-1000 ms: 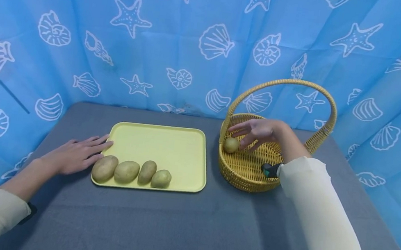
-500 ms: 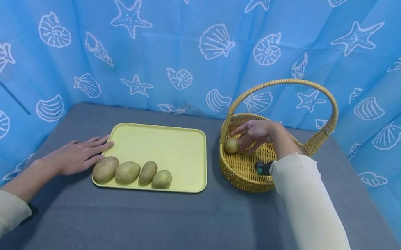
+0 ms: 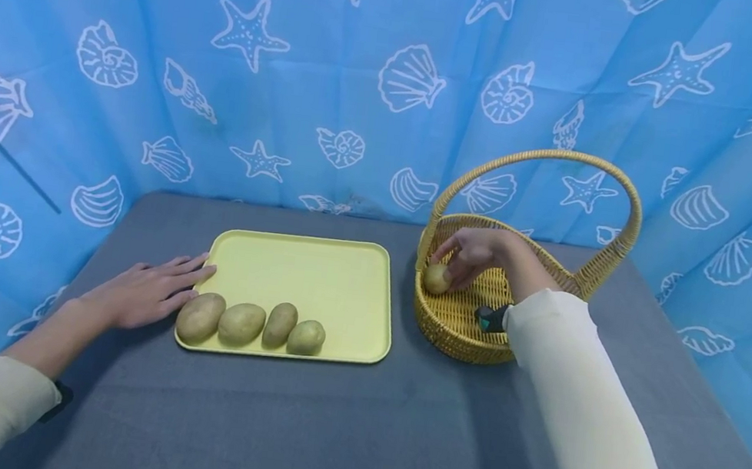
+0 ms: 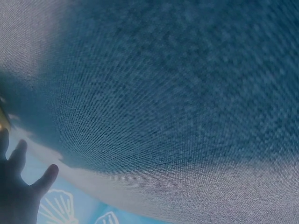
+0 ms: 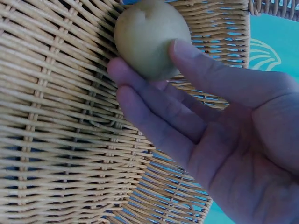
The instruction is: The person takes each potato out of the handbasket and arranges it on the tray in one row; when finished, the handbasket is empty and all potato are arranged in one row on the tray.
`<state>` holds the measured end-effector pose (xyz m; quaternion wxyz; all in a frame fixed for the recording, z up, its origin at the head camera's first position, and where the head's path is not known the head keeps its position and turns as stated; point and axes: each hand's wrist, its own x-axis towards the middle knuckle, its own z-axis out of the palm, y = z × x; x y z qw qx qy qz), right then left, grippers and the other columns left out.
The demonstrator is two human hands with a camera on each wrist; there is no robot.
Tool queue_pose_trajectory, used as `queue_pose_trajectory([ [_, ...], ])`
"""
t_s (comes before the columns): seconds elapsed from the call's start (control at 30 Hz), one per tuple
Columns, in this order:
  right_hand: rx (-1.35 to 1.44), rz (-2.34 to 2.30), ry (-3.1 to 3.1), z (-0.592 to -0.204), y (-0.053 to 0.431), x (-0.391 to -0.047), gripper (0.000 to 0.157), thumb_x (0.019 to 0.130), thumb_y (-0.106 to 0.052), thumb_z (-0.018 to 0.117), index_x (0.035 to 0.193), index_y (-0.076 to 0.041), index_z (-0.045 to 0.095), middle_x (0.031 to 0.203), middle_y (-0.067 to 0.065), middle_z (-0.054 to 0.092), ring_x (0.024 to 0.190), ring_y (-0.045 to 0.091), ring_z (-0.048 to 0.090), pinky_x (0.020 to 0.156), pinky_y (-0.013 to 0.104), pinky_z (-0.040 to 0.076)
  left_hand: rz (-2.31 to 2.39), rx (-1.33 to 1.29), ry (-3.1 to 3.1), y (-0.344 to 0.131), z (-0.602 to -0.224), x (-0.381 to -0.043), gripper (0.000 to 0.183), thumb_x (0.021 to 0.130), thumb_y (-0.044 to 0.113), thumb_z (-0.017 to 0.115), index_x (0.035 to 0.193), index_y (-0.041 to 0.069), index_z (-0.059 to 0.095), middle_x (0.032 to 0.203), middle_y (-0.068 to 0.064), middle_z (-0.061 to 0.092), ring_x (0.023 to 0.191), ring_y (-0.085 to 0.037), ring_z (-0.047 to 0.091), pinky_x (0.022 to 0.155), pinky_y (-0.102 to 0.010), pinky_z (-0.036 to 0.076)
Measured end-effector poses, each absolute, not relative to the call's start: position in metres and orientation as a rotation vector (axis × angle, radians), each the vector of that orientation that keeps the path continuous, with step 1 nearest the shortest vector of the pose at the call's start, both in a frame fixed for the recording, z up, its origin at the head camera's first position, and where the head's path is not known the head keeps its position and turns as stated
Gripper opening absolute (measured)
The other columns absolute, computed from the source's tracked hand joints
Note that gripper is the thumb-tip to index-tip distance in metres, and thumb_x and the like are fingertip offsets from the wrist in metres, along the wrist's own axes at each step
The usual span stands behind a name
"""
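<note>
Inside the wicker basket [image 3: 457, 346], at its left side, my right hand [image 3: 474, 257] pinches a small potato [image 3: 437, 278]. The right wrist view shows the thumb against one side of that potato [image 5: 150, 39] and fingertips under the other, close to the woven wall. On the left, my left hand [image 3: 142, 294] lies palm down with its fingers extended, the tips on the left edge of the yellow tray [image 3: 308, 281]. Several potatoes [image 3: 241, 324] stand in a row along the tray's front edge. Only part of the left hand [image 4: 18, 186] shows, dark, in the left wrist view.
A tall arched handle [image 3: 541, 155] rises over the basket and my right forearm reaches in beside it. Grey cloth [image 3: 298, 427] covers the table. Behind hangs a blue curtain [image 3: 362, 109] with white shells and starfish.
My right hand has moved slightly left and down, its spread fingers and thumb closing on the potato in the basket. The left hand, tray and row of potatoes stay put.
</note>
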<state>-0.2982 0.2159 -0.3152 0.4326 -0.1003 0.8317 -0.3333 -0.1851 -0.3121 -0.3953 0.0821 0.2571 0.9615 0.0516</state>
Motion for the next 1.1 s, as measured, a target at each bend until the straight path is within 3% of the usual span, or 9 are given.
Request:
queue_pose_trajectory([
  [0.23,-0.374,-0.87,2.049,-0.306,0.222,-0.291,0.052,0.094,0.004,0.063,0.143,0.009,0.045,0.123,0.027,0.057,0.103,0.034,0.068,0.095,0.046,0.052,0.151,0.767,2.872,-0.311,-0.394,-0.185,0.054,0.108,0.041,0.037,0.157,0.017,0.036,0.161,-0.015,0.028,0.143,-0.045,0.03,0.1,-0.074,0.029],
  [0.53,-0.709,-0.838,2.092,-0.3,0.235,-0.269,0.05,0.091,-0.011,0.072,0.137,0.0,0.057,0.125,0.019,0.062,0.111,0.031,0.064,0.092,0.041,0.054,0.163,0.751,2.857,-0.31,-0.391,-0.186,0.055,0.108,0.043,0.036,0.157,0.016,0.035,0.162,-0.015,0.028,0.143,-0.046,0.03,0.101,-0.075,0.027],
  [0.83,-0.957,-0.81,2.144,-0.284,0.229,-0.243,0.049,0.091,-0.017,0.073,0.136,-0.005,0.061,0.134,0.009,0.062,0.129,0.03,0.052,0.107,0.052,0.041,0.163,0.748,2.855,-0.31,-0.39,-0.185,0.055,0.108,0.042,0.036,0.157,0.016,0.035,0.162,-0.014,0.027,0.143,-0.046,0.03,0.101,-0.075,0.027],
  [1.1,-1.093,-0.901,2.089,-0.282,0.191,-0.221,0.045,0.091,-0.014,0.073,0.134,-0.005,0.063,0.134,0.006,0.063,0.126,0.023,0.056,0.098,0.042,0.05,0.169,0.731,2.852,-0.31,-0.392,-0.184,0.055,0.108,0.043,0.035,0.157,0.017,0.034,0.162,-0.014,0.027,0.143,-0.045,0.03,0.101,-0.076,0.026],
])
